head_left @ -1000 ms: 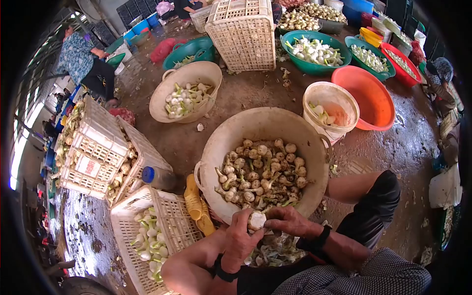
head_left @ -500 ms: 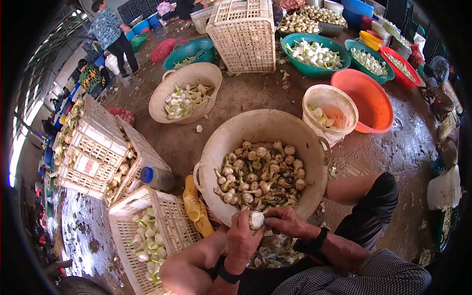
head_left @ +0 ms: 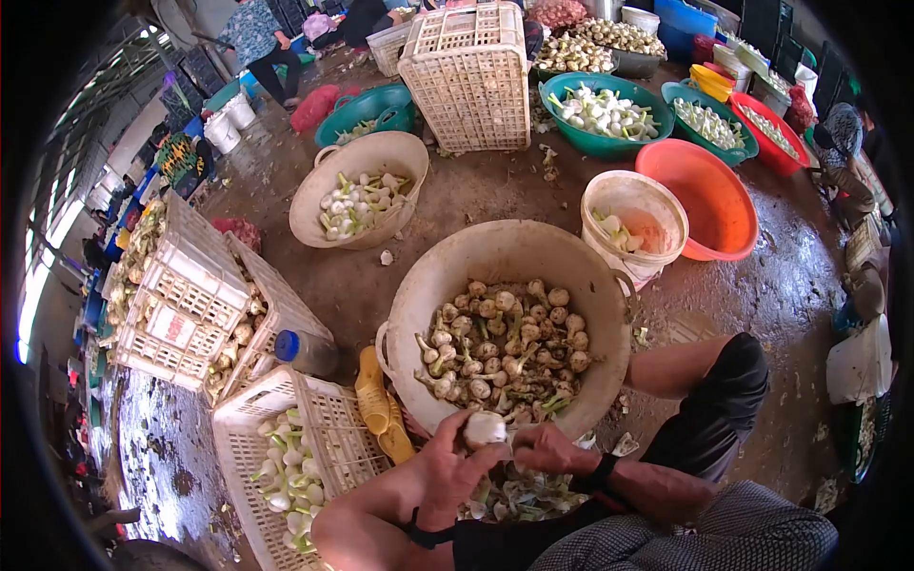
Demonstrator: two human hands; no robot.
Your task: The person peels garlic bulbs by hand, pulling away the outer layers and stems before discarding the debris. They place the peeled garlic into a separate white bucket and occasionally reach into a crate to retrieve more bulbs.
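Observation:
My left hand point(head_left: 455, 468) grips a garlic bulb point(head_left: 486, 430) whose white side faces up, just over the near rim of a wide beige tub point(head_left: 419, 276). Close beside it is my right hand point(head_left: 554, 448), its fingers pinched together; what they hold, if anything, is too small to make out. Unpeeled garlic bulbs point(head_left: 490, 347) with dirty skins and short stems fill the tub's bottom. Below my hands, between my legs, lies a heap of pale peelings point(head_left: 524, 493).
At my left, a white crate point(head_left: 238, 485) holds peeled garlic point(head_left: 290, 476), near yellow shoes point(head_left: 376, 404) and a blue-lidded jar point(head_left: 307, 352). A white bucket point(head_left: 595, 228) and an orange basin point(head_left: 709, 205) stand beyond the tub. A person point(head_left: 257, 48) is at the back left.
My left hand has shifted slightly left with the bulb, turning it so another pale side shows. My right hand has drawn slightly away. The person at the back left has moved right.

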